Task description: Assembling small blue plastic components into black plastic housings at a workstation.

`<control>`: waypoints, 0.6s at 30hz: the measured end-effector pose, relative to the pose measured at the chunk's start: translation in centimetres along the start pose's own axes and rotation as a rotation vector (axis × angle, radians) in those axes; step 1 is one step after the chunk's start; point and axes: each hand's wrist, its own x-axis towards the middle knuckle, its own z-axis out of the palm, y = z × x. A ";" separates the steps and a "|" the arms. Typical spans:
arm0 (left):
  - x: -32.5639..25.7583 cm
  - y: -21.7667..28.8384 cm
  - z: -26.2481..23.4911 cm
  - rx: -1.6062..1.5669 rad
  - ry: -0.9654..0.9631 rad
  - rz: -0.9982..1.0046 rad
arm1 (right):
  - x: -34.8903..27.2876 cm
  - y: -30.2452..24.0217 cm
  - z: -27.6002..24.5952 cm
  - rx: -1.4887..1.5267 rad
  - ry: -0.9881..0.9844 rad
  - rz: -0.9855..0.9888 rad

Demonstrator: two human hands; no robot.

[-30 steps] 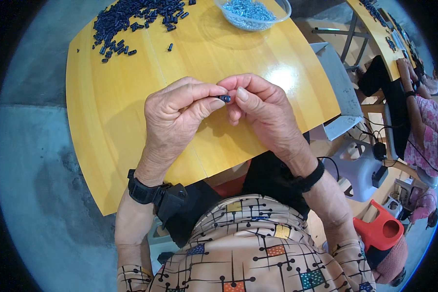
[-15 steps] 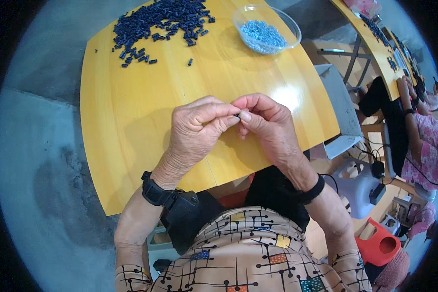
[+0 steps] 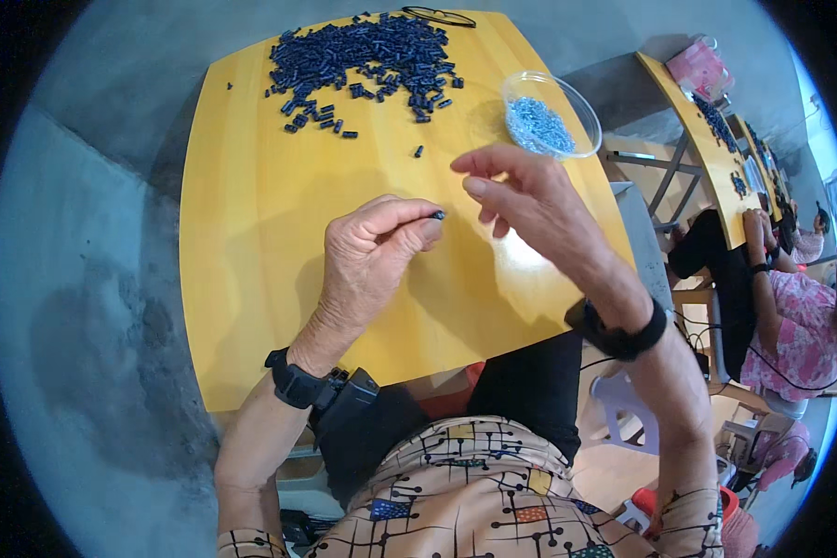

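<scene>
Between the thumb and forefinger of my left hand (image 3: pixel 372 246) is a small dark cylindrical piece (image 3: pixel 437 215), its tip poking out past the fingers. My right hand (image 3: pixel 535 200) hovers apart from it over the table, thumb and fingers spread, with nothing visible between them. Just beyond my right hand stands a clear round plastic bowl (image 3: pixel 588 139) holding many small, shiny bluish-silver bits (image 3: pixel 538 126). A large heap of dark blue cylindrical pieces (image 3: pixel 363 60) covers the far part of the table. One such piece (image 3: pixel 418 151) lies alone between the heap and my hands.
The yellow wooden table (image 3: pixel 251 242) spans the space before me. Dark-framed glasses (image 3: pixel 439 16) rest at its far edge. To the right, a person in a pink patterned top (image 3: pixel 790 316) sits at another table (image 3: pixel 721 181) bearing more dark pieces.
My hands have parted: the right one has let go of the dark piece and moved right and away toward the bowl. The left still holds it. The view has shifted, showing more of the table's far edge.
</scene>
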 end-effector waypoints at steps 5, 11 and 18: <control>0.5 -1.8 -1.7 -0.053 0.089 0.000 | 5.0 0.5 1.7 -0.696 0.121 -0.475; 0.7 -1.8 -2.2 -0.094 0.141 -0.013 | 9.0 2.3 3.3 -0.842 -0.021 -0.573; 0.8 -2.2 -2.1 -0.140 0.133 -0.010 | 11.2 4.2 3.6 -0.735 -0.051 -0.456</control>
